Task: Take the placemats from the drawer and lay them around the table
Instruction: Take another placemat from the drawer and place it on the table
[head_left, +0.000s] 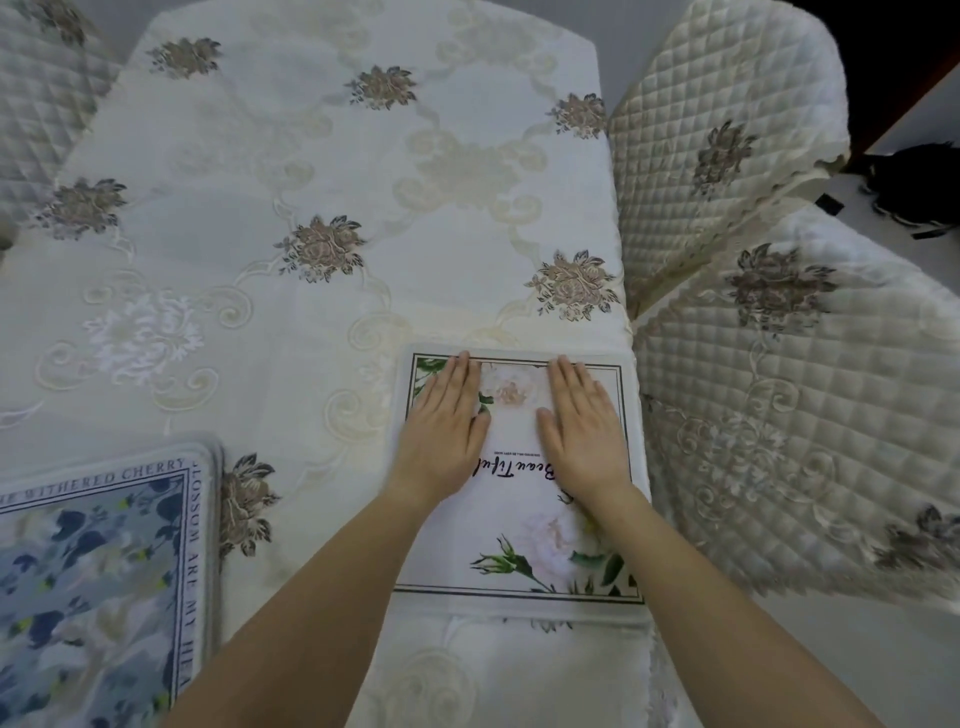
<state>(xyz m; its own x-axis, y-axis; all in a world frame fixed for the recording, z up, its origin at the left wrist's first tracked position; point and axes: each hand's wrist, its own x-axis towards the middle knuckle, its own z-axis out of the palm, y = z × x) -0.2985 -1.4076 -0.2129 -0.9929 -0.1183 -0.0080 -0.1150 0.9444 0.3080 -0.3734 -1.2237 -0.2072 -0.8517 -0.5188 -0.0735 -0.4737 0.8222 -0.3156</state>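
A white placemat (519, 519) printed with pale roses, green leaves and black script lies flat near the table's right edge. My left hand (444, 426) presses on its far left part with straight fingers. Flat on the far right part rests my right hand (584, 423), fingers straight too. A blue floral placemat (98, 582) with a lettered border lies at the near left of the table, partly cut off by the frame. No drawer is in view.
The table (311, 208) wears a cream tablecloth embroidered with brown flowers. Two chairs with quilted cream covers (727, 156) (800, 415) stand along the right side. Another quilted chair (36, 78) shows at the far left. A dark object (919, 187) lies on the floor at right.
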